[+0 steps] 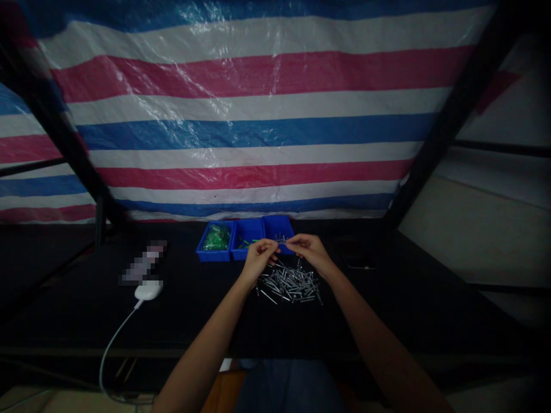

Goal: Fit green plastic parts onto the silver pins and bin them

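In the head view, my left hand (259, 259) and right hand (313, 252) meet just below the frame's middle, fingertips near each other. Each thumb bends toward its fingers as in a pinch, but I cannot tell whether anything sits between them. Below lies a loose heap of thin, silvery metal pins (293, 284) on the black tabletop (284, 330). Beyond, the right-hand blue plastic tray (276, 222) holds more slim metal pieces; the middle blue plastic tray (248, 226) has small green bits. For such fine work, I judge light fingertips and steady wrists best.
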A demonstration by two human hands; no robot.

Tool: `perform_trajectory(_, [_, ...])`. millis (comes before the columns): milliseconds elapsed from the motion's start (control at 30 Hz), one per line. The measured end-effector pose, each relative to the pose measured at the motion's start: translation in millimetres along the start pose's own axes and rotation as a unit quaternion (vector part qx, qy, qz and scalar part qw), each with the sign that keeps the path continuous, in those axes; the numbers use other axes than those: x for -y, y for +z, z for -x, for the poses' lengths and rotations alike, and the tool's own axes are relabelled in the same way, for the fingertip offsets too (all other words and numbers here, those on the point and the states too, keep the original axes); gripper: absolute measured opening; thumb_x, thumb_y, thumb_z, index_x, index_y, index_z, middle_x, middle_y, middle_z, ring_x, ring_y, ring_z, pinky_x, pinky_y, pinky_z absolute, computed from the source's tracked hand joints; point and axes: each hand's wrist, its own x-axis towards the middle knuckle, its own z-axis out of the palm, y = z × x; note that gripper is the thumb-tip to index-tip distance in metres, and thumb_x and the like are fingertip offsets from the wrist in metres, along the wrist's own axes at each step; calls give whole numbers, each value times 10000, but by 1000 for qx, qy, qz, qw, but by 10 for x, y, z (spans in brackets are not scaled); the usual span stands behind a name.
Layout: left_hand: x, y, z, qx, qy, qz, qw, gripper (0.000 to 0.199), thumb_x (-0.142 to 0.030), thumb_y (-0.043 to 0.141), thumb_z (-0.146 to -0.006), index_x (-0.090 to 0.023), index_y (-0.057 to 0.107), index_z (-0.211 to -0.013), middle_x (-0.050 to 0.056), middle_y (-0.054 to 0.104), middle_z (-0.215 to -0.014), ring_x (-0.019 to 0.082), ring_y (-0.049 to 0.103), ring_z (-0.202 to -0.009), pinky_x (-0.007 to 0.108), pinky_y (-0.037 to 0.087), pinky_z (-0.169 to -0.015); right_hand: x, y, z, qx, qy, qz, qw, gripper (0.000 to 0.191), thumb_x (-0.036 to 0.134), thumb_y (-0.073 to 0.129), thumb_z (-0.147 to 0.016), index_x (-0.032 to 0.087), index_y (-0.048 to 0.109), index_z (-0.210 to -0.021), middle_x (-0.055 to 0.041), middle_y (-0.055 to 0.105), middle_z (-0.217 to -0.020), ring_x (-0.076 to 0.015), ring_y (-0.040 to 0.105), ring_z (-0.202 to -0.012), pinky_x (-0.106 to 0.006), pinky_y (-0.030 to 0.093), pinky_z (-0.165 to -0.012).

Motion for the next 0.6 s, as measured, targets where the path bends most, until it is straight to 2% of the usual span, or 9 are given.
perform_trajectory(600, [-9,-24,0,13,-7,-6,1000,366,-469,617,-668,-114,584,-747,53,612,-726,77,510,-517,164,416,-423,-101,9,-30,2,-39,72,997,276,395,648,-633,141,656,-738,-6,568,-527,-93,443,-447,-221,339,-436])
